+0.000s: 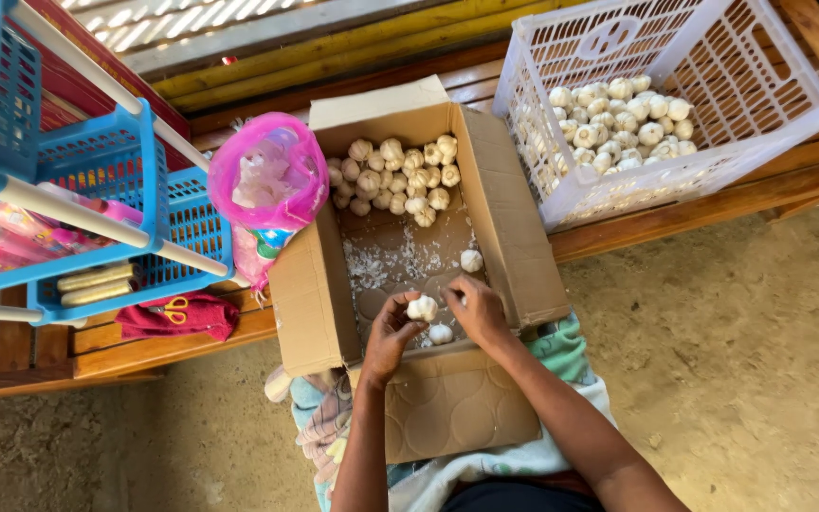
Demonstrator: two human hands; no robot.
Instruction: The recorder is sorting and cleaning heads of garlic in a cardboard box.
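Blue rack: far left, on the wooden bench; packets lie on its lower shelf.
Red cloth: below the rack, with yellow-handled scissors on top.
Pink bag: open-mouthed, touching the box's left wall.
Cardboard box: centre, flaps open, near end resting on the person's lap; papery white skins litter its floor.
Garlic heap: at 12 o'clock inside the box, against the far wall.
Left hand: fingers closed on a garlic bulb at the box's 6 o'clock end.
Loose bulbs: one just at 5 o'clock of the held bulb, another at 1 o'clock of it.
Right hand: at 3 o'clock of the held bulb, fingertips curled toward it; contact cannot be confirmed.
White crate: at 2 o'clock of the box, holding peeled-looking garlic.
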